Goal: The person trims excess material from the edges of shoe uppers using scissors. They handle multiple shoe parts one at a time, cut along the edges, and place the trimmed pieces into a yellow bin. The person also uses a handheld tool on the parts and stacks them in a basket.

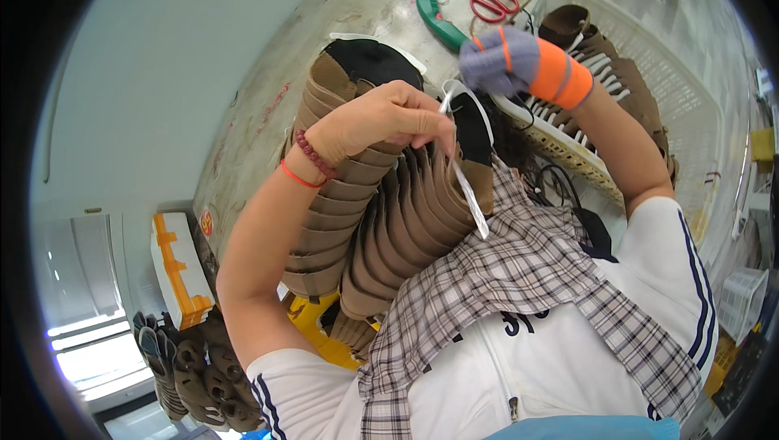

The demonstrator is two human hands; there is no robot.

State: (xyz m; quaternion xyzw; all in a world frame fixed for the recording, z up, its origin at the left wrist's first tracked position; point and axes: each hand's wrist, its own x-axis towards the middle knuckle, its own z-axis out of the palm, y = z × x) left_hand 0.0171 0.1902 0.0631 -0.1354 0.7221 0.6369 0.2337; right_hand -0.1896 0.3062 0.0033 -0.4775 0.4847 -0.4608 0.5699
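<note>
My left hand, bare and with a red bead bracelet at the wrist, pinches a narrow white strip that hangs down from the fingers. Below it stand two curved rows of nested brown fabric shoe uppers with black linings. My right hand, in a grey and orange glove, is closed above the table's right side. A green curved tool with a red part meets the glove's edge. Whether the fingers grip this tool is hidden.
Red-handled scissors lie on the worn tabletop. To the right, a white plastic basket holds more brown uppers. Black cables run between basket and apron. Several brown shoe pieces hang at lower left, near a white and orange box.
</note>
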